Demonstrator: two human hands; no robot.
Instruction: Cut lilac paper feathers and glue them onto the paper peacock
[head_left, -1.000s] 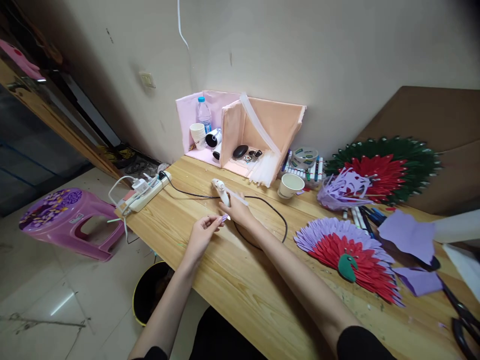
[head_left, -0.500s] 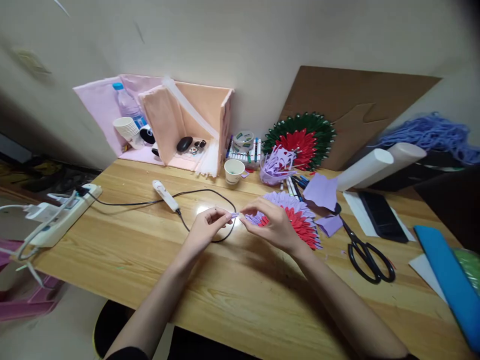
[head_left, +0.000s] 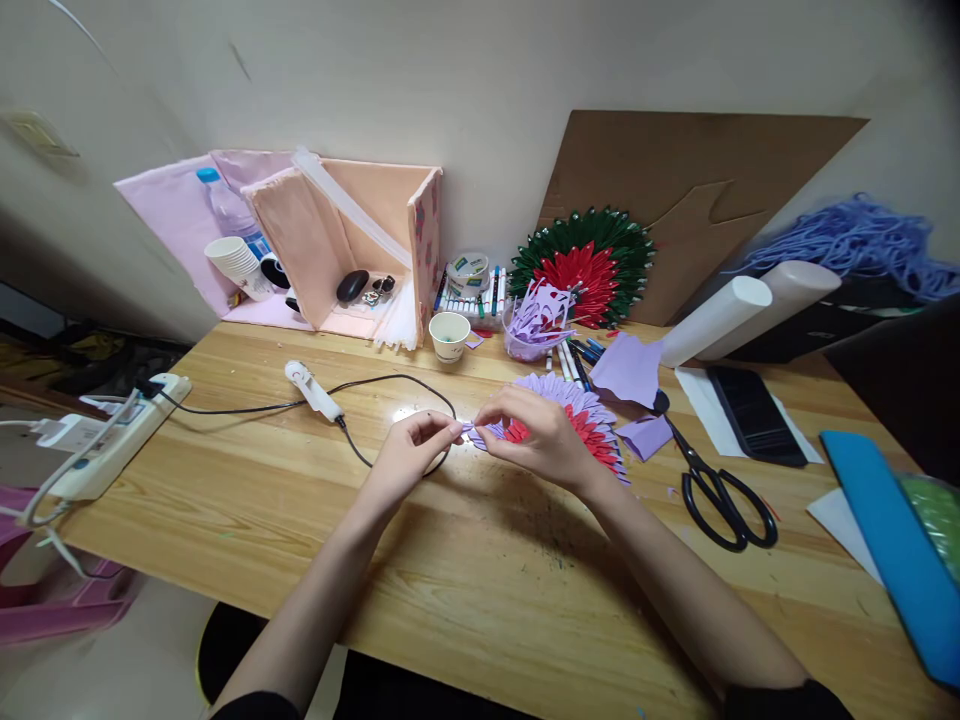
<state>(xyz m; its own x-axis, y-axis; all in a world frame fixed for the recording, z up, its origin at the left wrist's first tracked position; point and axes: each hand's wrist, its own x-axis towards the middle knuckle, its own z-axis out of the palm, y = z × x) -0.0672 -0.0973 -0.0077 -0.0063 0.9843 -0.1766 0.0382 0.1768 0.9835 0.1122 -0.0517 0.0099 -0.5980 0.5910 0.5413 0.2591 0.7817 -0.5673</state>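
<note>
Left grip (head_left: 415, 448): thumb and forefinger are closing together on one end of a small purple piece (head_left: 467, 427).
Right grip (head_left: 536, 438): thumb and fingers are pinching the other end, the hand arching over from three o'clock.
Purple piece: it is bridging the two sets of fingertips, marking the clock's centre, with twelve pointing away from the person.
Purple-and-red fan (head_left: 598, 438): it is lying at three o'clock, the right hand partly covering it.
White glue gun (head_left: 315, 392): it is lying between nine and ten, its black cord (head_left: 401, 377) looping towards the left hand.
Paper cup (head_left: 450, 338): it is standing at twelve.
Tub of purple strips (head_left: 531, 348): it is sitting at one, the green-and-red fan (head_left: 581, 275) rising behind it.
Purple sheet (head_left: 628, 368): it is lying just past two.
Scissors (head_left: 716, 490): they are resting on the surface (head_left: 465, 600) between three and four.
Peach box (head_left: 300, 240): it is standing at eleven.
</note>
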